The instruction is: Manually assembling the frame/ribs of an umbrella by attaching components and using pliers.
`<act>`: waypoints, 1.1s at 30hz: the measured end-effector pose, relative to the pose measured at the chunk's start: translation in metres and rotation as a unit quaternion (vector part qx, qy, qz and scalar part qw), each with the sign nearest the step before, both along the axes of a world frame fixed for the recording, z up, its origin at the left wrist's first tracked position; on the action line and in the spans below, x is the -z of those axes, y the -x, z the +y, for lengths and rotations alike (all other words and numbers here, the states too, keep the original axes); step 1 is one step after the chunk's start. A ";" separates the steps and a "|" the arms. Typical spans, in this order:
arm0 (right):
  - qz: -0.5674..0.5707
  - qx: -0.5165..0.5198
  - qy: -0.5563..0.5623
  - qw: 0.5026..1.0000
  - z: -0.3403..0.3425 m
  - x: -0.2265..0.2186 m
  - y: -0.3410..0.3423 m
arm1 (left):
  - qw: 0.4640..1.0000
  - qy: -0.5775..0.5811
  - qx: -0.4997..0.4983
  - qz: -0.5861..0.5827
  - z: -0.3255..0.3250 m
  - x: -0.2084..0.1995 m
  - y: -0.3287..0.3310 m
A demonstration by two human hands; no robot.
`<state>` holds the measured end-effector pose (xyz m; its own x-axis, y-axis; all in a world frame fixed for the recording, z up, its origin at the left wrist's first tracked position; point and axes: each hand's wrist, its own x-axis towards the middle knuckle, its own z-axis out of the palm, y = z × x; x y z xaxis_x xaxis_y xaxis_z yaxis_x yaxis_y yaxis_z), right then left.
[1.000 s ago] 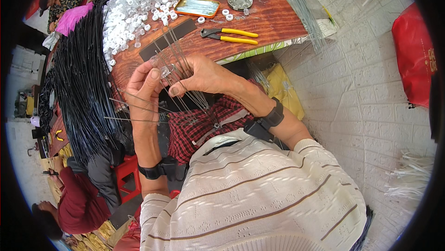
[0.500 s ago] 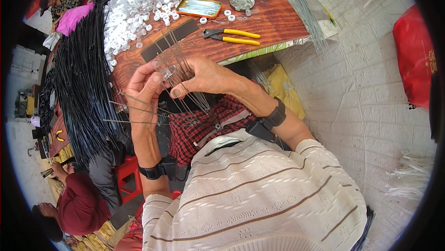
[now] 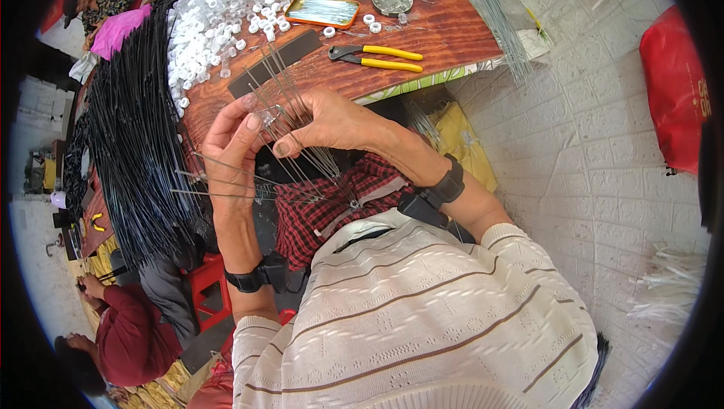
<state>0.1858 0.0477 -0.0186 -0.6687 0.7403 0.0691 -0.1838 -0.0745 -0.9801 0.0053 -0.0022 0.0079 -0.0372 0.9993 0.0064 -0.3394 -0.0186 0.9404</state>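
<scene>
My left hand and my right hand meet above my lap, just in front of the wooden table's edge. Together they pinch a small clear plastic ring with several thin metal wires threaded through it. The wires fan out upward over the table and downward across my red checked lap. Both wrists wear black bands.
On the table lie yellow-handled pliers, a heap of white plastic rings, an orange tin of wires and a round metal lid. A thick mass of black rods hangs at left. Another person in dark red sits lower left.
The hands have kept working at the ring, with fingers shifting slightly and the wire bundle tilting a little; nothing was picked up or let go.
</scene>
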 end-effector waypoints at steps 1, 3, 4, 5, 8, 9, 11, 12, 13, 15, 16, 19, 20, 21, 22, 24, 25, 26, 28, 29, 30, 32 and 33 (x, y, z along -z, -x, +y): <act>-0.008 -0.008 -0.004 1.000 0.002 0.001 0.000 | 1.000 -0.011 -0.011 0.009 0.000 0.000 -0.001; -0.017 -0.016 -0.008 1.000 0.003 0.002 0.000 | 0.999 -0.022 -0.021 0.018 0.000 0.002 -0.002; -0.012 -0.015 0.000 1.000 0.003 0.002 0.000 | 0.999 -0.023 -0.022 0.023 0.001 0.003 -0.002; -0.007 -0.015 0.008 1.000 0.003 0.003 0.000 | 0.999 -0.025 -0.023 0.029 0.002 0.004 -0.001; -0.025 -0.016 -0.001 1.000 0.003 0.000 0.000 | 1.000 0.000 -0.014 0.007 0.001 0.006 0.004; -0.025 -0.015 -0.002 1.000 0.003 0.000 -0.001 | 1.000 0.000 -0.013 0.007 0.000 0.005 0.005; 0.001 -0.030 0.018 0.999 0.003 0.001 -0.001 | 1.000 -0.008 0.026 -0.010 -0.002 0.002 0.007; 0.003 -0.030 0.019 0.999 0.003 0.002 -0.001 | 1.000 -0.007 0.026 -0.009 -0.001 0.002 0.008; 0.003 -0.033 0.025 0.999 0.004 0.003 -0.001 | 0.999 -0.012 0.031 0.034 -0.001 0.004 0.010; 0.004 -0.035 0.030 0.999 0.004 0.002 -0.002 | 0.996 -0.017 0.036 0.079 0.000 0.005 0.012; 0.002 -0.034 0.024 0.999 0.003 0.000 -0.002 | 0.997 -0.017 0.044 0.067 0.000 0.005 0.014; -0.009 -0.045 0.010 0.999 0.005 -0.001 -0.002 | 0.997 -0.013 0.050 0.049 0.001 0.007 0.017; -0.018 -0.057 0.003 0.998 0.006 -0.001 -0.001 | 0.998 -0.008 0.048 0.040 0.001 0.007 0.018; -0.018 -0.056 0.003 0.998 0.006 -0.001 -0.001 | 0.998 -0.008 0.049 0.041 0.002 0.008 0.019; -0.026 -0.050 0.002 0.998 0.006 0.000 0.000 | 0.998 -0.013 0.046 0.045 0.003 0.009 0.019; -0.033 -0.044 0.002 0.998 0.006 -0.001 -0.001 | 0.998 -0.018 0.043 0.050 0.005 0.009 0.019; -0.033 -0.040 -0.001 0.999 0.005 -0.003 -0.001 | 0.998 -0.018 0.036 0.049 0.005 0.009 0.018; -0.032 -0.037 -0.004 0.999 0.005 -0.004 -0.002 | 0.998 -0.017 0.029 0.049 0.006 0.009 0.018; -0.037 -0.040 -0.002 0.998 0.006 -0.003 -0.002 | 0.998 -0.026 0.030 0.050 0.006 0.010 0.018; -0.043 -0.045 0.000 0.998 0.007 -0.002 -0.003 | 0.998 -0.036 0.029 0.050 0.006 0.010 0.018; -0.043 -0.045 0.001 0.998 0.007 -0.002 -0.003 | 0.998 -0.035 0.029 0.050 0.006 0.010 0.019; -0.059 -0.042 -0.021 0.997 0.008 0.000 -0.002 | 0.998 -0.029 0.038 0.048 0.007 0.010 0.020; -0.058 -0.041 -0.021 0.997 0.008 0.000 -0.002 | 0.998 -0.029 0.039 0.048 0.007 0.011 0.021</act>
<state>0.1878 0.0556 -0.0184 -0.7326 0.6805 0.0164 -0.0630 -0.0438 -0.9971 -0.0157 0.0052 -0.0034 0.0436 0.9970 0.0640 -0.2508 -0.0511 0.9667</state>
